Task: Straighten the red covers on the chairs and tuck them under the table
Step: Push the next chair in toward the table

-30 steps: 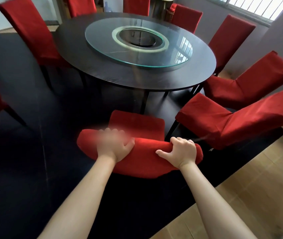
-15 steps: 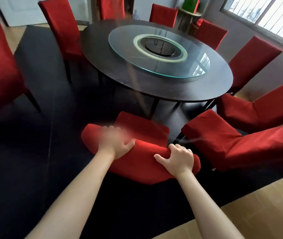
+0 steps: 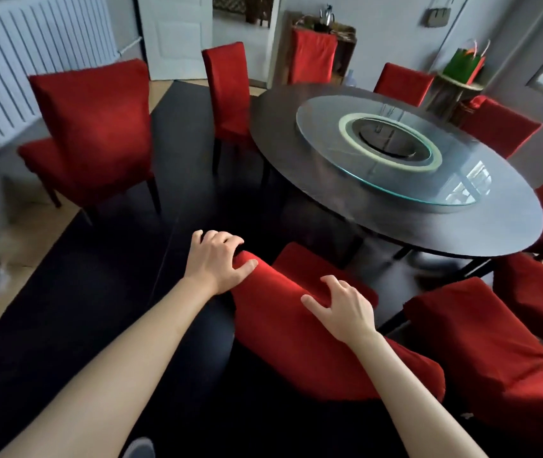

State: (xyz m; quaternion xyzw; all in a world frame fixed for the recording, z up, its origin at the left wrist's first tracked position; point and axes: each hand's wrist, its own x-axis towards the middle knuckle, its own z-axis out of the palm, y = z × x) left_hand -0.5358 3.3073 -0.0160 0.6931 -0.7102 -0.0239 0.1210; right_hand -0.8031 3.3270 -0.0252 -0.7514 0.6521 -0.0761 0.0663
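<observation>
Place: dining room in a home.
Centre right: round dark table with glass turntable.
Around it: red-covered chairs.
Upper left: white radiator, white door.
Floor: black rug over wood.

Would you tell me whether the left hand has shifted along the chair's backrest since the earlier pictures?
Yes. The left hand moved outward to the left corner of the backrest.
</observation>
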